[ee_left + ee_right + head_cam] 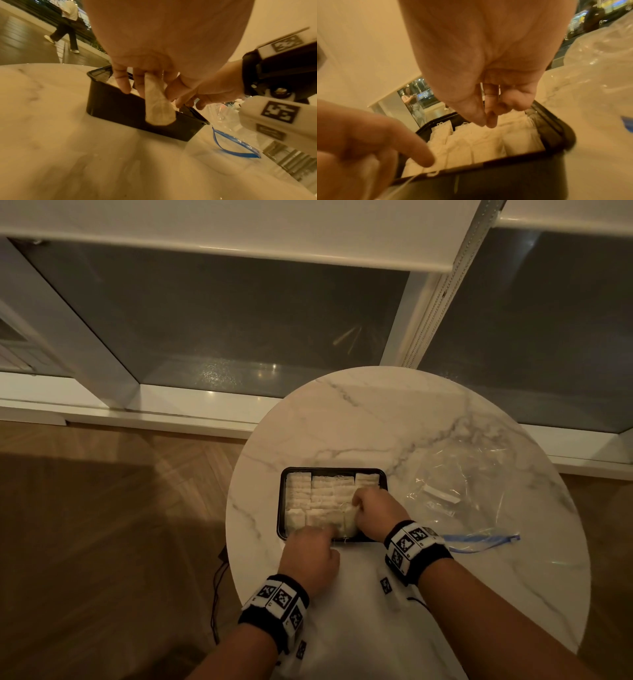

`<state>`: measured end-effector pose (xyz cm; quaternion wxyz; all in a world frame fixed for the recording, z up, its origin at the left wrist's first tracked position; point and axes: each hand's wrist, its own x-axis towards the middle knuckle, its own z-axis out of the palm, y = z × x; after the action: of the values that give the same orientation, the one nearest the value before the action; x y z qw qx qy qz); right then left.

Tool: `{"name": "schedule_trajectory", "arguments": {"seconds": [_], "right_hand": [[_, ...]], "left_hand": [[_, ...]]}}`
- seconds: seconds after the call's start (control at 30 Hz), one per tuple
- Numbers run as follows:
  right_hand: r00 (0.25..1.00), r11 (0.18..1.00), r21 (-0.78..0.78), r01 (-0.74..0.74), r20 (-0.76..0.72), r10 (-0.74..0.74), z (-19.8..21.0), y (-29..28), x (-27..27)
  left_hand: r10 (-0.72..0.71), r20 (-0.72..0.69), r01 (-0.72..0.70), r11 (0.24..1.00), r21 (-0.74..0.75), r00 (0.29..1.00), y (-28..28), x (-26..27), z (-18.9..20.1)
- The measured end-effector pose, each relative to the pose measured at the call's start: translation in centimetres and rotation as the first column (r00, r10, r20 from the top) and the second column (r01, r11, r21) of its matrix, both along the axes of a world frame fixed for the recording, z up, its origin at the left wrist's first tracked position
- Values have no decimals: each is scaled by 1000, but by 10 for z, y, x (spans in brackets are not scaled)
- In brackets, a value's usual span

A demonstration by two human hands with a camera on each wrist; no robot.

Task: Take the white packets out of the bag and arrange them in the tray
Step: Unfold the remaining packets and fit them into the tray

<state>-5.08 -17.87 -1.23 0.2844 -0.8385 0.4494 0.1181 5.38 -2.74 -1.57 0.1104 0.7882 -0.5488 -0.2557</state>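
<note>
A black tray (pixel 281 508) on the round marble table (pixel 376 422) holds rows of white packets (pixel 322 494). My left hand (pixel 322 534) is at the tray's near edge. Its fingers (pixel 133 86) grip one white packet (pixel 157 108), which hangs over the tray's near wall (pixel 116 108). My right hand (pixel 370 508) hovers over the near right part of the tray. Its thumb and forefinger tips (pixel 485 121) meet just above the packets (pixel 488 143), and nothing shows plainly between them. The clear bag (pixel 455 491) lies flat to the right.
The bag's blue zip strip (pixel 479 539) lies open toward me, and a white strip (pixel 440 494) shows through the plastic. The table's left edge runs close to the tray. A dark cable (pixel 217 594) trails on the wooden floor at the left. A window wall stands behind.
</note>
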Motion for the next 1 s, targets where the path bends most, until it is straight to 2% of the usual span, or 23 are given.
{"name": "schedule_trajectory", "arguments": {"seconds": [0.13,0.33,0.43,0.5,0.53,0.57,0.6,0.67,0.73,0.77,0.83,1.0], "right_hand": [[995,995,-48,-87,-59,84,1,28,-9],[995,994,31,-100,26,99,-16,40,-9],[994,994,57,-95,54,92,-14,40,-11],[989,997,38,-68,136,62,-9,39,-13],[979,998,31,-48,199,41,-6,38,-15],[962,998,66,-6,272,-13,-1,38,-18],[938,988,149,41,335,-89,4,39,-22],[883,930,358,83,407,-235,15,40,-32],[837,868,485,107,427,-342,23,43,-40],[805,846,518,124,446,-391,26,45,-43],[712,802,572,169,492,-501,29,49,-49],[526,705,637,312,503,-686,29,61,-59]], "left_hand": [[-107,178,75,981,177,978,-13,-4,2],[-175,256,107,959,261,951,-26,-7,13],[-122,191,77,971,228,974,-26,-6,10],[-34,65,24,989,147,997,-23,-2,7],[26,-46,-21,995,96,999,-21,0,7],[90,-193,-82,995,50,977,-17,1,8],[146,-346,-151,988,13,927,-14,2,11],[234,-570,-283,959,2,788,-7,3,16],[301,-717,-388,921,47,628,-3,6,18],[312,-763,-414,908,65,566,-2,7,19],[309,-812,-428,900,81,495,-2,7,25],[357,-822,-535,842,77,444,-7,1,35]]}}
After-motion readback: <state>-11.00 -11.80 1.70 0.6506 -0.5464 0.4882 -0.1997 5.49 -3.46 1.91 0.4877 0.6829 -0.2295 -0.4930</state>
